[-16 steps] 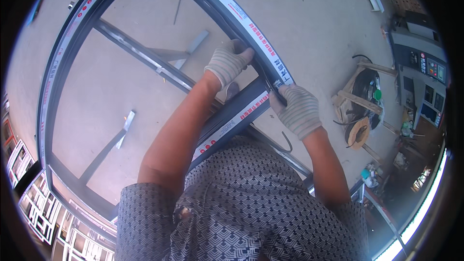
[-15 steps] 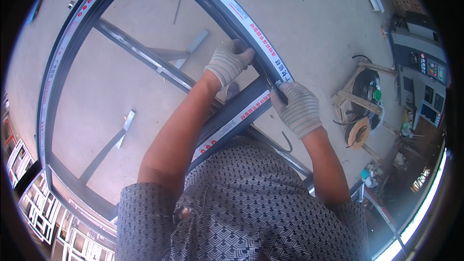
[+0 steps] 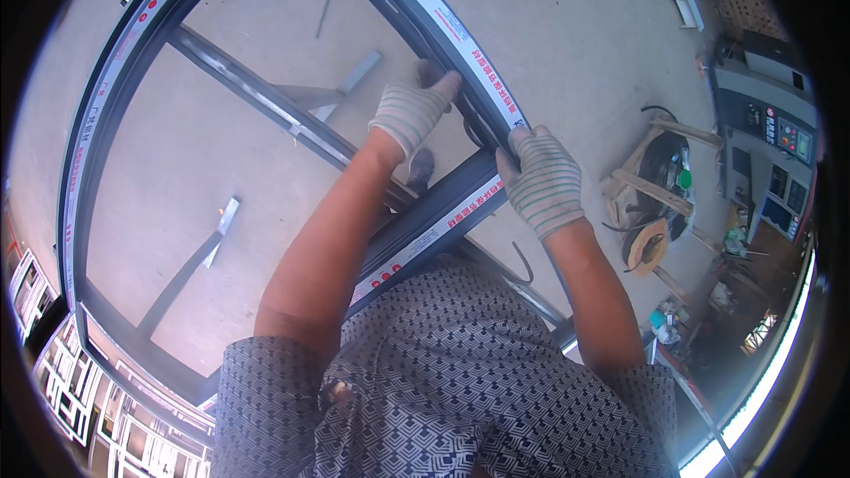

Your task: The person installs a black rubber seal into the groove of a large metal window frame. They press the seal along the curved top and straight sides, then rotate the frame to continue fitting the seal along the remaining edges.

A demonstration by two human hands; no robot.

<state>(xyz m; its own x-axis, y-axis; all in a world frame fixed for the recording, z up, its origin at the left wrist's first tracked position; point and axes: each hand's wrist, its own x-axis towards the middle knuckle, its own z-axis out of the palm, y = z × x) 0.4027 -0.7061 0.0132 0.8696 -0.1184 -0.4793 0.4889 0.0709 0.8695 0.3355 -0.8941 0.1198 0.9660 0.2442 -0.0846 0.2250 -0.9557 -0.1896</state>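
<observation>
A large dark window frame [image 3: 423, 42], with white printed film along its faces, lies in front of me. Both my hands wear white striped gloves. My left hand [image 3: 412, 111] is closed at the inner edge of the right-hand bar, thumb and fingers pinching a thin black rubber strip [image 3: 474, 131]. Part of that strip bows out in a small loop beside the fingertips; its hold inside the glove is partly hidden. My right hand [image 3: 544, 179] wraps round the near right corner of the frame, its thumb on the inner side.
Metal support bars [image 3: 266, 102] run beneath the frame. To the right, a wooden spool [image 3: 651, 248] and timber pieces stand with a black coil [image 3: 660, 168]. Farther right is a grey machine with a control panel [image 3: 788, 134]. White frames [image 3: 75, 381] are stacked at lower left.
My left hand has shifted slightly left, and the black strip now bows away from the frame near it. My right hand stays at the corner, and the view has moved a little.
</observation>
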